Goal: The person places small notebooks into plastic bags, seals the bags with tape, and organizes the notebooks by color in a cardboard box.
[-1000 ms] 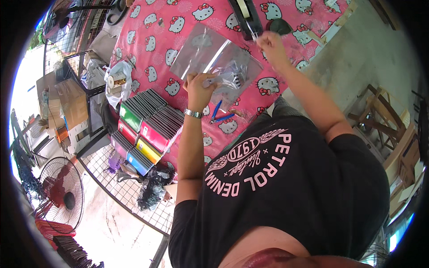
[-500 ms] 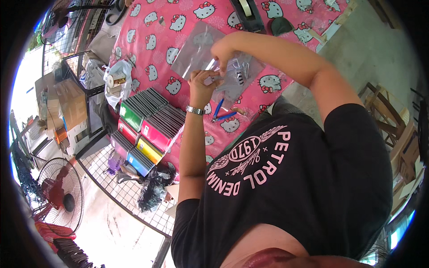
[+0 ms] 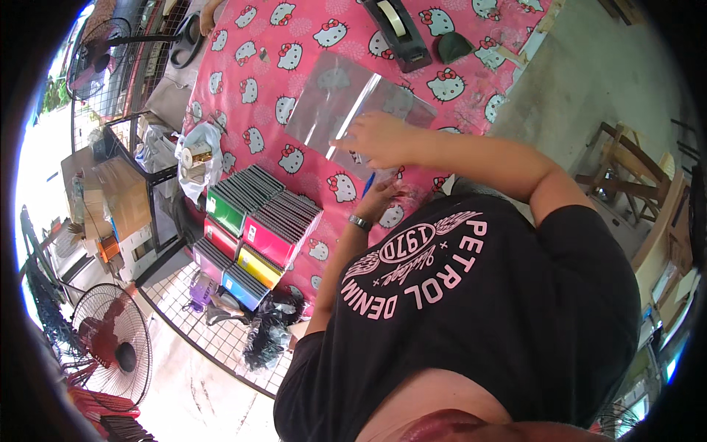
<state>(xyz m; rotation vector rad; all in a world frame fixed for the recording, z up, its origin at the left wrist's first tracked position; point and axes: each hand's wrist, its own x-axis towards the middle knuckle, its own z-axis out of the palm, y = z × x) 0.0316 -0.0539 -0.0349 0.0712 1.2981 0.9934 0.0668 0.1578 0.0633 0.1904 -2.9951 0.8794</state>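
Note:
A clear plastic bag [image 3: 324, 99] lies flat on the pink patterned tablecloth. Over its near part rests my right hand [image 3: 379, 140], palm down with fingers stretched out. It covers most of the striped black-and-white piece in the bag. Closer to my body, my left hand [image 3: 381, 200], with a metal watch at the wrist, is down on the cloth at the blue-handled pliers [image 3: 368, 183]. Only one blue handle shows beside it. Its fingers are partly hidden, so whether they grip the pliers I cannot tell.
Stacks of spiral-bound notebooks [image 3: 254, 221] stand at the table's left side. A tape dispenser [image 3: 398, 33] and a dark green rounded object [image 3: 453, 46] sit at the far side. A white plastic bag [image 3: 199, 158] is at the left edge. Another person's hand [image 3: 210, 16] shows at the far left.
My left hand has left the clear bag and come down to the pliers. My right hand has gone from fingers pointing down to lying flat over the bag. Another person's hand has appeared.

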